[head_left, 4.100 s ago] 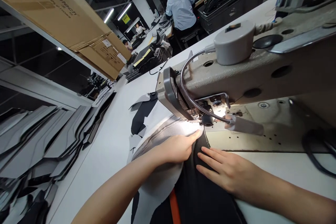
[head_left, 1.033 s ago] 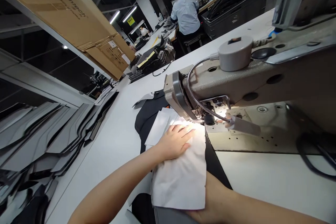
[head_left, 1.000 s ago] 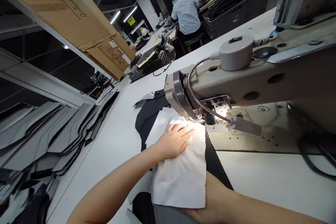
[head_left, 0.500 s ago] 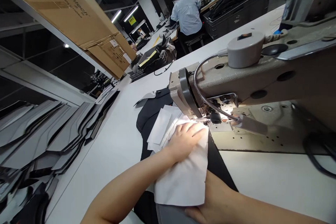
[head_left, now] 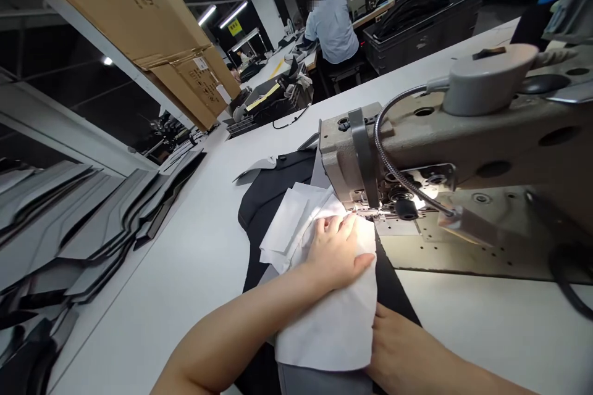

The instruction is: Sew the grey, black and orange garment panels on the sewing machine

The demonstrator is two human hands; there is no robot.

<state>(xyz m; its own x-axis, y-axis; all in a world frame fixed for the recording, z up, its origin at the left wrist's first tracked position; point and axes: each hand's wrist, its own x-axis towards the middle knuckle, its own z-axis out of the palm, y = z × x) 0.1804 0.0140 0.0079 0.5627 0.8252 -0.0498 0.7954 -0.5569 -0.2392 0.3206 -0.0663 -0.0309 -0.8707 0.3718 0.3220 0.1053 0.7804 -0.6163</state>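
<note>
In the head view the left hand (head_left: pixel 340 253) lies flat on the white fabric piece (head_left: pixel 333 315), fingers (head_left: pixel 334 226) together and pressed down rather than clamped on anything, their tips just short of the lit needle area of the sewing machine (head_left: pixel 445 148). Half a second ago this hand sat a little further back, so it has eased the white piece forward toward the needle, which suggests that the seam is being fed along. The right hand (head_left: pixel 398 352) rests at the near edge of the same piece, over the black fabric (head_left: pixel 269 197) beneath; whether its fingers are apart I cannot tell, as the cloth covers them. On the worktop (head_left: pixel 194 259) to the left lie stacked grey panels (head_left: pixel 92 228). Another person (head_left: pixel 331 28) sits well apart, at the far benches.
</note>
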